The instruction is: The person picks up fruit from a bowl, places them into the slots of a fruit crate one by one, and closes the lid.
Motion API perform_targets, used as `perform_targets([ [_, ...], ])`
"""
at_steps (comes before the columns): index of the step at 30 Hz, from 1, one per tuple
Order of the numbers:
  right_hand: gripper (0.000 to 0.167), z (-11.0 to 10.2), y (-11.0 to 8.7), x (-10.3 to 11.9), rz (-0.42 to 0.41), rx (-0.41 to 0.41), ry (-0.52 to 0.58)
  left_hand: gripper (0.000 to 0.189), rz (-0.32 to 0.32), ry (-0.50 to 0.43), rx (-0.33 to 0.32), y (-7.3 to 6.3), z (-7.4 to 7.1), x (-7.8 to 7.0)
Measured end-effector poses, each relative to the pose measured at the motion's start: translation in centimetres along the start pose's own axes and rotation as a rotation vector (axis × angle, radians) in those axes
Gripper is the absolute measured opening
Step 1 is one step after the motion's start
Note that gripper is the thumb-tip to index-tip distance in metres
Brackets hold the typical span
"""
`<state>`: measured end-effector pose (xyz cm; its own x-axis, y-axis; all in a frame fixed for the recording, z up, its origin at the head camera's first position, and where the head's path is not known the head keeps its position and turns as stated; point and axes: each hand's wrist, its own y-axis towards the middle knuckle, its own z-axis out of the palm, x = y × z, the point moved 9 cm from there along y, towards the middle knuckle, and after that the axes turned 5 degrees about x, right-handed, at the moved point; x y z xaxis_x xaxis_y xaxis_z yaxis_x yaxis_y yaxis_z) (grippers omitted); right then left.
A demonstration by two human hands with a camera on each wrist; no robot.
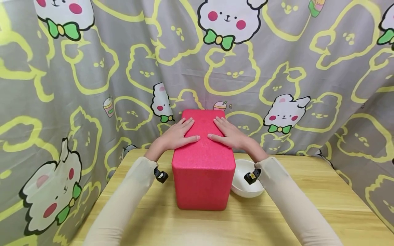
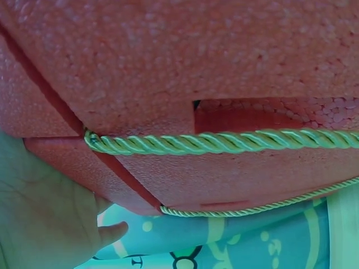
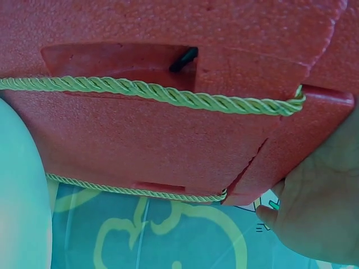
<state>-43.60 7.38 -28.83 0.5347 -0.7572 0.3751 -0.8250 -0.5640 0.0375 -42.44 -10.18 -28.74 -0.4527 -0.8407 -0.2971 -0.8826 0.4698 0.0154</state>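
A tall red foam box (image 1: 203, 188) stands on the wooden table in the head view. My left hand (image 1: 178, 134) lies along the left edge of its top, fingers straight and pointing away. Mirroring it on the right edge, my right hand (image 1: 232, 134) rests with its fingers extended. In the left wrist view a twisted yellow-green rope (image 2: 224, 143) runs across the box side, past a recessed slot (image 2: 247, 115) and up to a seam. The right wrist view shows a similar rope (image 3: 168, 94) below another slot (image 3: 120, 59), with something dark inside it.
A white bowl (image 1: 246, 191) sits on the wooden table (image 1: 320, 201) just right of the box, partly behind my right wrist. A grey curtain (image 1: 184, 75) with cartoon animals hangs behind and at both sides. Each wrist carries a small black camera (image 1: 161, 175).
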Motion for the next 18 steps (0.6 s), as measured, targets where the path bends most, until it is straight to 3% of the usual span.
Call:
perform_targets([
  [7,0.090,-0.2,0.6,-0.8,0.010,0.005,0.011,0.087,0.007,-0.004,0.005,1.0,-0.1,0.2],
  [10,0.090,-0.5,0.8,-1.1,0.007,-0.009,0.021,0.086,0.012,-0.026,-0.021,1.4,-0.2,0.6],
  [14,0.089,-1.3,0.3,-1.9,0.008,-0.063,0.015,0.082,0.034,-0.101,-0.120,1.0,-0.9,1.8],
  [18,0.087,-1.8,-1.3,-3.4,0.021,-0.113,-0.013,0.074,0.046,-0.151,-0.232,-0.5,-1.2,4.1],
])
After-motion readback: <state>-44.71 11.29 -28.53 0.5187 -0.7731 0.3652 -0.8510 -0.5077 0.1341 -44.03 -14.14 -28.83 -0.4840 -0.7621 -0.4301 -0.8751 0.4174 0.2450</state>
